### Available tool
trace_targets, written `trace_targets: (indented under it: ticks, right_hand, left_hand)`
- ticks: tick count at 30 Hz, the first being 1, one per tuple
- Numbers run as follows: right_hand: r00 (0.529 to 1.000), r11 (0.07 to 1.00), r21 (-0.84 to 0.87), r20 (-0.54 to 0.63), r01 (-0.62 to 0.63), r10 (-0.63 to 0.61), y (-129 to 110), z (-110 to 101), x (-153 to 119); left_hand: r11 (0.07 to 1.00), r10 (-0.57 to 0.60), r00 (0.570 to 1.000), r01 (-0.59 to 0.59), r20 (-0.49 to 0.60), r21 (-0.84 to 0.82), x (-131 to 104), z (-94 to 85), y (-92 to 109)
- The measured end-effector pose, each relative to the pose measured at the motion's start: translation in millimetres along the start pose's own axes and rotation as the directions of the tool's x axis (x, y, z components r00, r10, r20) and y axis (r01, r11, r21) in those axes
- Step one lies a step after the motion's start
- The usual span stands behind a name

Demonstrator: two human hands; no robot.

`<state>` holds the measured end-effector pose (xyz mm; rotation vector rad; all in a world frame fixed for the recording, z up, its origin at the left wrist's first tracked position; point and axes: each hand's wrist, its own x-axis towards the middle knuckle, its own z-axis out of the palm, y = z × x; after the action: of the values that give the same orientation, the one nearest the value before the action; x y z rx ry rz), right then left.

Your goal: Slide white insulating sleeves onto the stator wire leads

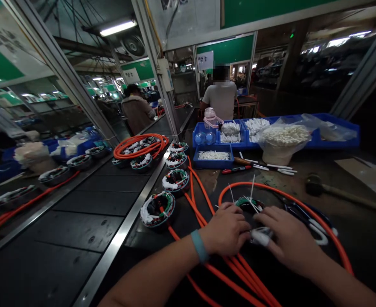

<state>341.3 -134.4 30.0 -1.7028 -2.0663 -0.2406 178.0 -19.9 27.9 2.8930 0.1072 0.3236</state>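
Observation:
A round wound part (249,204) with green and white wires and thin white sticks standing out of it lies on the dark bench between both hands. My left hand (229,228), with a teal band at the wrist, has its fingers curled on the part's left side. On the right side rests my right hand (285,236), its fingers bent over the rim and a white wrap (260,237) on the thumb. Both hands cover much of the part, so the fingertips' hold is partly hidden. Orange cables (239,273) run beneath the wrists.
Several finished-looking wound rings (157,209) line the bench beside the metal rail (123,228). Blue bins (213,157) of white pieces, a bagged tub (279,143), a red-handled tool (237,169) and a mallet (314,185) lie beyond. Two people are farther back.

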Motion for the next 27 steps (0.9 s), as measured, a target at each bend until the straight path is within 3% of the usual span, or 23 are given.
trace_targets:
  ticks: [2, 5, 7, 11, 17, 20, 23, 25, 27]
  right_hand:
    - [0.998, 0.998, -0.047, 0.045, 0.042, -0.04, -7, 9, -7]
    - [0.975, 0.956, -0.195, 0.021, 0.221, -0.222, -16, 18, -18]
    - [0.968, 0.933, -0.264, 0.008, 0.243, -0.25, -16, 21, -20]
    - [0.997, 0.958, -0.284, 0.071, 0.03, -0.01, -5, 22, -1]
    - [0.945, 0.963, -0.244, 0.271, -0.117, 0.184, -6, 16, 28]
    - [0.949, 0.975, -0.017, 0.227, -0.222, 0.22, 2, 9, 21]
    - [0.937, 0.911, 0.22, 0.105, -0.349, 0.333, 27, -1, -4]
    - [0.871, 0.872, 0.053, 0.118, -0.486, 0.478, 46, -6, -23]
    - [0.795, 0.81, -0.212, 0.175, -0.546, 0.581, 61, -7, -38]
  left_hand:
    - [1.0, -0.005, 1.0, 0.005, -0.004, 0.013, 0, 0.5, 1]
    - [0.999, -0.011, 1.0, 0.011, -0.024, 0.032, -1, 2.3, 1]
    - [0.999, 0.0, 1.0, 0.001, -0.03, 0.038, -1, 4.1, 0]
    - [1.0, 0.018, 1.0, -0.018, -0.019, 0.007, -1, 7.7, -1]
    - [0.991, -0.05, 0.993, 0.036, -0.105, -0.129, 2, 15.6, 3]
    - [0.991, -0.048, 0.991, 0.032, -0.122, -0.129, 5, 10.1, -9]
    - [0.992, 0.066, 0.998, -0.065, 0.003, -0.108, 5, -12.2, -25]
    - [0.99, 0.087, 0.994, -0.079, 0.061, -0.116, 1, -27.6, -28]
    - [0.99, 0.02, 0.999, -0.013, 0.048, -0.143, -5, -33.5, -23]
